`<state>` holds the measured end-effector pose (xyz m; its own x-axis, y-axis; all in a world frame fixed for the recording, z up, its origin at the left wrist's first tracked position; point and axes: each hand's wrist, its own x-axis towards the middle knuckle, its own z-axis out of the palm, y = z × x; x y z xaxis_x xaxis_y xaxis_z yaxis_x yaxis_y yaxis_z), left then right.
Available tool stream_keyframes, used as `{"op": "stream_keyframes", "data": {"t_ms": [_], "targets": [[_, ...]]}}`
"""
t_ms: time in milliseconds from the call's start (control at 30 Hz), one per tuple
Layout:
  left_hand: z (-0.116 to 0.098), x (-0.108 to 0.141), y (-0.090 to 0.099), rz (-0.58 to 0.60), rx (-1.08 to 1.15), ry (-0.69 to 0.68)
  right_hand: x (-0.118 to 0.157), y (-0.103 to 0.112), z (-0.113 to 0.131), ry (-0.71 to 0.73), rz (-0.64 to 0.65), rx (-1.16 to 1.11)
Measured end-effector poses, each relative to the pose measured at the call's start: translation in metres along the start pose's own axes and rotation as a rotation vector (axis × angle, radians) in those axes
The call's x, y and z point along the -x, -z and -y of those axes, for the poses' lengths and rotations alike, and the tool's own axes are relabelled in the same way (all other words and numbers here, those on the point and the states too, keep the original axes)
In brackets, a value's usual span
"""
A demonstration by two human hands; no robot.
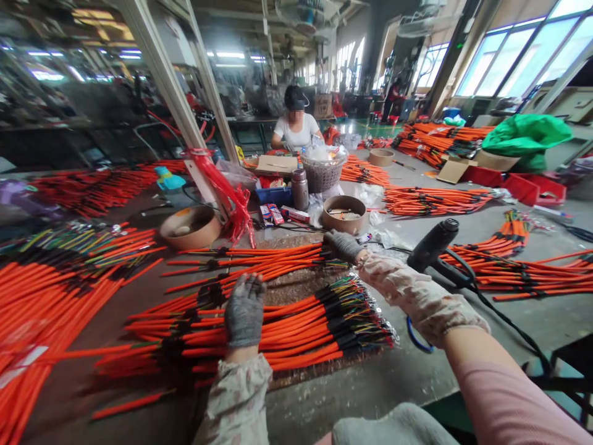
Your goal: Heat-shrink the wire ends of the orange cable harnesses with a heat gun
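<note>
My left hand [244,312], in a grey glove, rests over a spread of orange cables [296,327], its fingers pressed together and curled at the edge of a second bunch. Farther off, my right hand [343,245], gloved too, is closed at the right end of that upper orange bunch [282,258]; the cable ends are hidden under its fingers. The nearer cables have black sleeves, thin coloured wires and shiny metal terminals [370,306] at their right ends. A black heat gun [433,247] stands just right of my right forearm.
More orange cables [41,309] are heaped at the left, others [532,275] at the right. Beyond my hands are round cardboard tubs [343,224], a metal flask [300,190], a wicker basket [323,174] and red ties [238,204]. A co-worker [296,127] sits across the table.
</note>
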<state>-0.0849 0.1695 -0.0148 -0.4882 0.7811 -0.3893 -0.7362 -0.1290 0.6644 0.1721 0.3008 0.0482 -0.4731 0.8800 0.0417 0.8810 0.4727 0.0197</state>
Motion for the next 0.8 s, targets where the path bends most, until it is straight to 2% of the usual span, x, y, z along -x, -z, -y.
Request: {"op": "stream_keyframes", "data": {"t_ms": [67,133,167,233,333,433,500,600,700,800], "targets": [[0.001,-0.009,-0.017,-0.004,-0.016,0.220,0.010,0.014,0.001,-0.012,-0.108,0.020],[-0.009,-0.021,-0.032,0.002,0.026,0.316,0.023,0.028,0.005,0.054,-0.264,0.038],[-0.018,-0.027,-0.038,0.010,0.095,0.289,0.031,0.033,0.006,0.108,-0.331,0.038],[-0.041,-0.037,-0.048,0.033,0.300,0.113,0.046,0.036,0.008,0.200,-0.404,-0.017],[-0.075,-0.036,-0.056,0.209,0.512,-0.071,0.063,0.024,0.003,0.290,-0.386,-0.280],[-0.097,-0.015,-0.057,0.451,0.544,-0.192,0.071,0.006,-0.004,0.419,-0.324,-0.625],[-0.106,0.004,-0.057,0.528,0.542,-0.242,0.072,-0.004,-0.005,0.475,-0.269,-0.806],[-0.111,0.026,-0.056,0.533,0.535,-0.288,0.070,-0.017,0.002,0.468,-0.188,-1.018],[-0.108,0.038,-0.050,0.498,0.490,-0.314,0.071,-0.030,0.012,0.425,-0.102,-1.195],[-0.101,0.043,-0.040,0.483,0.398,-0.353,0.074,-0.040,0.019,0.403,-0.039,-1.209]]}}
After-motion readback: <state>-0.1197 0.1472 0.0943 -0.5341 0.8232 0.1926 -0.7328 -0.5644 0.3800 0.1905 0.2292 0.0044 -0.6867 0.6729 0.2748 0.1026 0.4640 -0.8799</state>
